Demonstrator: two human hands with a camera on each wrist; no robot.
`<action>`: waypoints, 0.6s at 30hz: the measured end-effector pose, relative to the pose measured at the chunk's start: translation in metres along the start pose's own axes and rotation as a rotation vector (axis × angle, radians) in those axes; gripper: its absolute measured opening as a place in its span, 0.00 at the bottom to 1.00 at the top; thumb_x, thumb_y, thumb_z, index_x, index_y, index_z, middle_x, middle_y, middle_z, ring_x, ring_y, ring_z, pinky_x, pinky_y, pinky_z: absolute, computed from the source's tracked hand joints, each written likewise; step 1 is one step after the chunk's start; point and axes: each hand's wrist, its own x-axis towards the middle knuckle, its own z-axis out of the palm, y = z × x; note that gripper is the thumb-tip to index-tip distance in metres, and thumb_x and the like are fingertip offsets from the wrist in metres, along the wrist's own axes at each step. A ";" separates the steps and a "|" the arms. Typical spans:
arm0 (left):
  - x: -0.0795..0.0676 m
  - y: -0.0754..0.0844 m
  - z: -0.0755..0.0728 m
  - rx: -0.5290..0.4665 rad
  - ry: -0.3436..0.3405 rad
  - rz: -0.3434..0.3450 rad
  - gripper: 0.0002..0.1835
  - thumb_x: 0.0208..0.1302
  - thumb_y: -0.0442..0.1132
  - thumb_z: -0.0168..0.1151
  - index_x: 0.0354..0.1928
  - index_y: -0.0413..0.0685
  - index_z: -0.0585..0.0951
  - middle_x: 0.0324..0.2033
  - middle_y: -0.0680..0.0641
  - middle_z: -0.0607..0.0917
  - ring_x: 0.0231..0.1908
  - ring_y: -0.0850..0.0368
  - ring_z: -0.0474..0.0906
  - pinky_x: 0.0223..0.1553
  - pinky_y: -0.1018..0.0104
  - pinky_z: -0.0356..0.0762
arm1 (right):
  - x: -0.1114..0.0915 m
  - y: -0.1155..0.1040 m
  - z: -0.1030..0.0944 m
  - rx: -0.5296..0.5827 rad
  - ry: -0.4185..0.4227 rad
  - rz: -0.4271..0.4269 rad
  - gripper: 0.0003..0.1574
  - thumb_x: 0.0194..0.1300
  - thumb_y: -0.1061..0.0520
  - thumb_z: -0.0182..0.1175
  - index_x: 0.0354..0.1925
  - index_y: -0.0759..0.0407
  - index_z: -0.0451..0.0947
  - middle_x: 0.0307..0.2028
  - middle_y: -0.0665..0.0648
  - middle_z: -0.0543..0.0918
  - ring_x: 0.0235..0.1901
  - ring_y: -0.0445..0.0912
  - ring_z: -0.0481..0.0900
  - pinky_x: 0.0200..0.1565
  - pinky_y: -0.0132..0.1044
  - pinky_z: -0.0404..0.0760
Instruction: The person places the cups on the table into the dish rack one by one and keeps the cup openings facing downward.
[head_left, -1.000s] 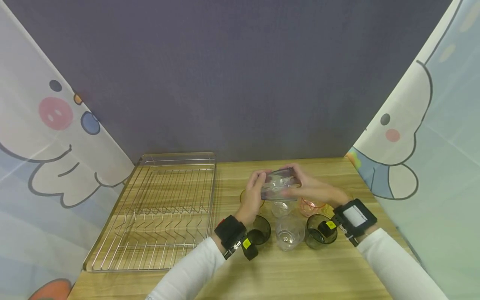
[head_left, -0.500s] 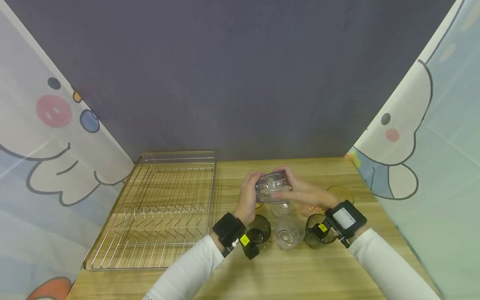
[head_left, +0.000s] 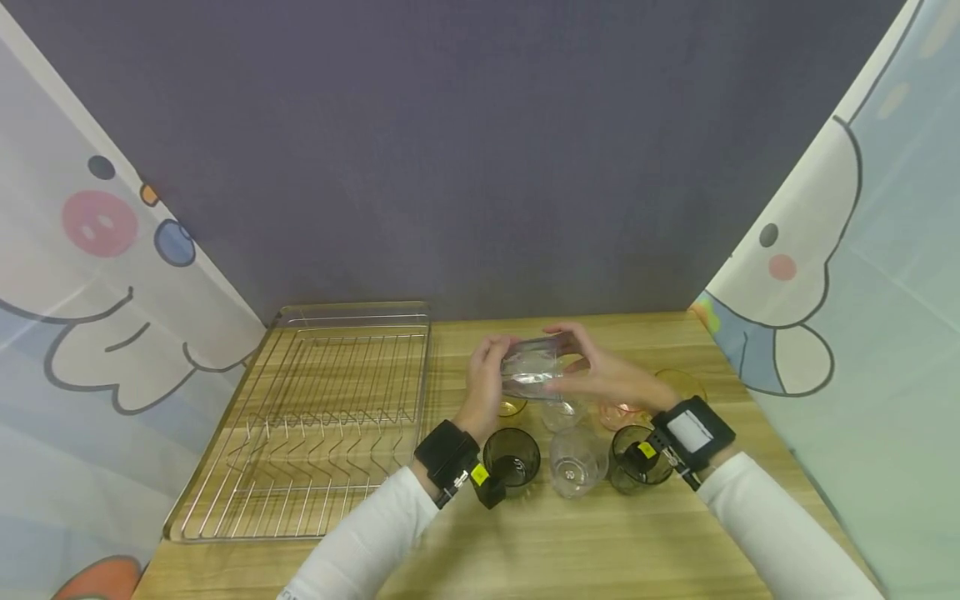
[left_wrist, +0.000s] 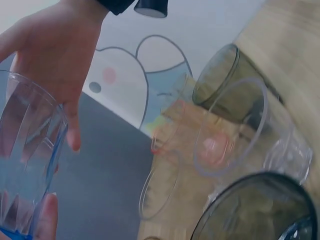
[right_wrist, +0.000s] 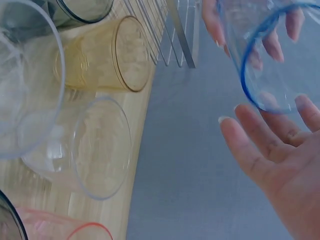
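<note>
A blue-tinted drinking glass is held sideways above the table, clamped by the fingers of the left hand. Its mouth is turned toward the right hand, whose fingers are spread apart at the rim; whether contact is made cannot be told. Beneath the left fingers, a yellow glass is seen; beneath the right, a pink glass. Left of the left fingers, a wire dish rack is set.

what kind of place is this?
Probably a staged tabletop booth rather than a working kitchen: dark panel behind, cartoon-print sheets either side, and a wire rack between them.
</note>
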 end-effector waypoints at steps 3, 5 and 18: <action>0.002 0.002 -0.005 -0.022 0.001 0.010 0.22 0.75 0.47 0.44 0.56 0.38 0.77 0.50 0.45 0.79 0.43 0.59 0.75 0.39 0.69 0.78 | -0.001 0.002 -0.005 -0.005 0.030 -0.011 0.44 0.68 0.51 0.63 0.73 0.50 0.51 0.67 0.65 0.65 0.67 0.64 0.65 0.64 0.59 0.72; 0.003 0.003 -0.008 -0.040 -0.003 0.009 0.21 0.75 0.47 0.45 0.56 0.37 0.76 0.50 0.44 0.80 0.44 0.59 0.76 0.36 0.69 0.80 | -0.003 0.003 -0.009 -0.009 0.045 -0.009 0.41 0.70 0.51 0.60 0.73 0.51 0.51 0.68 0.64 0.65 0.68 0.65 0.64 0.65 0.61 0.70; 0.006 0.008 -0.031 0.017 -0.010 0.058 0.19 0.76 0.45 0.44 0.54 0.37 0.75 0.49 0.43 0.81 0.45 0.58 0.78 0.36 0.66 0.82 | -0.011 0.004 -0.028 0.008 0.122 0.001 0.38 0.74 0.51 0.54 0.74 0.55 0.50 0.71 0.63 0.61 0.70 0.61 0.61 0.65 0.61 0.69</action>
